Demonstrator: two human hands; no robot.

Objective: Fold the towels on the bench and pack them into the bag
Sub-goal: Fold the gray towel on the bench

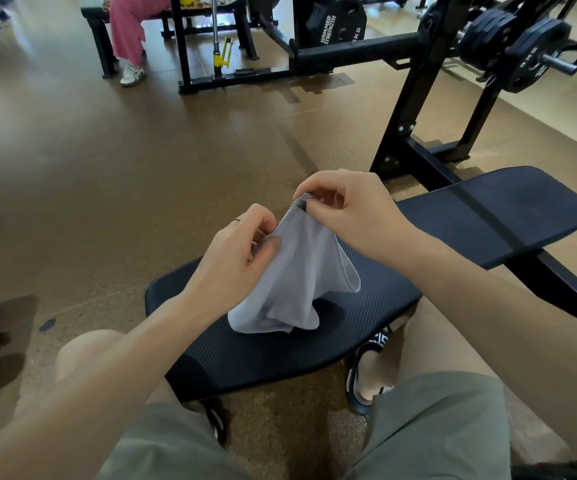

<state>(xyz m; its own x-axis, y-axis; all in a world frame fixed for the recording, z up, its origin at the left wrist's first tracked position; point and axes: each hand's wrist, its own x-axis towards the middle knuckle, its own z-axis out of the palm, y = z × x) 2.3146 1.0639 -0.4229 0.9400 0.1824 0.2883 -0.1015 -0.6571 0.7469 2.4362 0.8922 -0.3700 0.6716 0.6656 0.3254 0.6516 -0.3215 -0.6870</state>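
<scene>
A small grey towel [294, 285] hangs from both my hands above the black ribbed bench pad [384, 306], its lower folds resting on the pad. My left hand [235, 251] pinches one upper edge of the towel between thumb and fingers. My right hand [342, 206] pinches the other upper corner a little higher and further right. No bag is in view.
The bench's second black pad [508, 209] extends to the right on a black steel frame [418, 109]. Weight plates [529, 53] hang at the upper right. A person in pink trousers [128, 32] sits on a far bench. Brown floor lies on the left. My knees straddle the bench.
</scene>
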